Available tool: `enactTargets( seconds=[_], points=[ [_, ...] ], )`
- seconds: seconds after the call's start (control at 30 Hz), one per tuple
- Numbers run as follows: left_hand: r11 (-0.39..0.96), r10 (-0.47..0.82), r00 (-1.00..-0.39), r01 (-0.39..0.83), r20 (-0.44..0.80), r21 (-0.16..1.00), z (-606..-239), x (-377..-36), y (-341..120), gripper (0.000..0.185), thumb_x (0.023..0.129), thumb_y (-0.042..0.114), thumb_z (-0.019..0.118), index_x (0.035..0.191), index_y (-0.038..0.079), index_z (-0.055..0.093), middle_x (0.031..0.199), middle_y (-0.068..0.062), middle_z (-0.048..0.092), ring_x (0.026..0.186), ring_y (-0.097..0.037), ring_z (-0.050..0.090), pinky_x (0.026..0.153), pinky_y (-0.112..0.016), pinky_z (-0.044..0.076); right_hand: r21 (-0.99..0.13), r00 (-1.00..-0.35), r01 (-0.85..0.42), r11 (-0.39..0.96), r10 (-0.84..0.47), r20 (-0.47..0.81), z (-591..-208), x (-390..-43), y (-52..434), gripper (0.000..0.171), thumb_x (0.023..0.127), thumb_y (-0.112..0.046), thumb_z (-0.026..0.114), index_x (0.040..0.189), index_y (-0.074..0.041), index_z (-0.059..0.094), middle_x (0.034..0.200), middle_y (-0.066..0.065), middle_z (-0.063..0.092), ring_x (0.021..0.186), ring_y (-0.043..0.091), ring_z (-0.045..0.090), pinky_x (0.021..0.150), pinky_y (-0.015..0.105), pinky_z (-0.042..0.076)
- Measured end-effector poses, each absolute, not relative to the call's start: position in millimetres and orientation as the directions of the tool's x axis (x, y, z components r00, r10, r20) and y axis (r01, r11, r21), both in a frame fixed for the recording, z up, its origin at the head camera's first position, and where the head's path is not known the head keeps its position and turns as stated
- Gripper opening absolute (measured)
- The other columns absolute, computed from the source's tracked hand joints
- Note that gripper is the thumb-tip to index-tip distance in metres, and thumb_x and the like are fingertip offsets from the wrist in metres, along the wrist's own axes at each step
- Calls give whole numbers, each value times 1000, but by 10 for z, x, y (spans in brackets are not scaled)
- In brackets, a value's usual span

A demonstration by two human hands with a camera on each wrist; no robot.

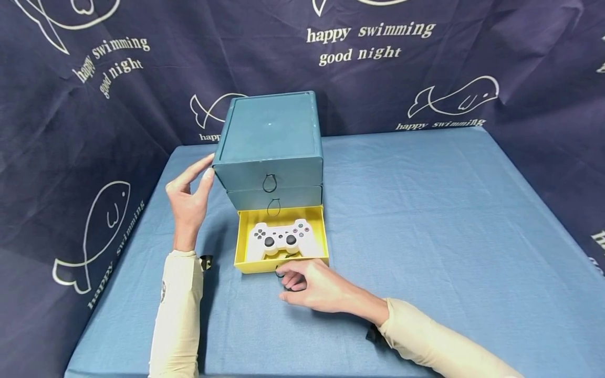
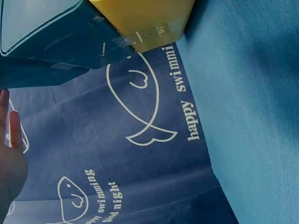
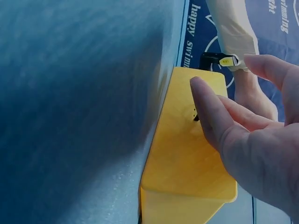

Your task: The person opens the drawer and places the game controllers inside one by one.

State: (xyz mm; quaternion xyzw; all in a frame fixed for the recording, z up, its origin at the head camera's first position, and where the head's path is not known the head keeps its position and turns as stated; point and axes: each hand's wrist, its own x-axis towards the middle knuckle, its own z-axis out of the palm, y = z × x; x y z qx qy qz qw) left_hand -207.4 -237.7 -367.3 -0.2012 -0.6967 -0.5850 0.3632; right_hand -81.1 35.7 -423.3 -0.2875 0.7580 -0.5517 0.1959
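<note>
A dark teal cabinet of stacked drawers (image 1: 271, 131) stands at the back of the table. Its yellow bottom drawer (image 1: 240, 236) is pulled out, and a white game controller (image 1: 281, 239) lies inside, buttons up. My left hand (image 1: 189, 199) is at the cabinet's front left edge, thumb and fingers fairly straight. In the left wrist view, that hand (image 2: 11, 158) shows only partly. My right hand (image 1: 316, 286) is at the drawer's front, a finger hooked at its small black loop pull (image 1: 279, 273); the right wrist view shows the thumb apart. My fingers mostly hide the loop.
Two more black loop pulls (image 1: 270, 183) hang on the upper drawer fronts, which are pushed in. Blue cloth (image 1: 425, 236) covers the table. A dark navy curtain with white fish drawings (image 1: 368, 94) stands behind and at the sides.
</note>
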Motion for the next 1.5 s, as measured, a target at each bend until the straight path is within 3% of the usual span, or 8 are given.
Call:
enactTargets(
  seconds=[0.7,1.5],
  points=[
    [247,-139,-643,714,753,655,-3670,-2075,-2384,28,93,-5,68,120,-5,75,117,-15,75,113,-20,70,103,-36,51,-944,-760,-187,273,-648,-37,-4253,-834,352,42,89,-5,78,128,8,66,110,14,70,102,27,69,89,27,58],
    [245,-136,-642,716,755,654,-3675,-2078,-2390,28,94,-5,68,121,-4,75,118,-14,75,114,-21,70,103,-36,51,-938,-772,-242,247,-635,32,-4290,-943,333,44,88,-5,79,128,8,66,114,16,72,105,30,69,92,27,57]
  ],
)
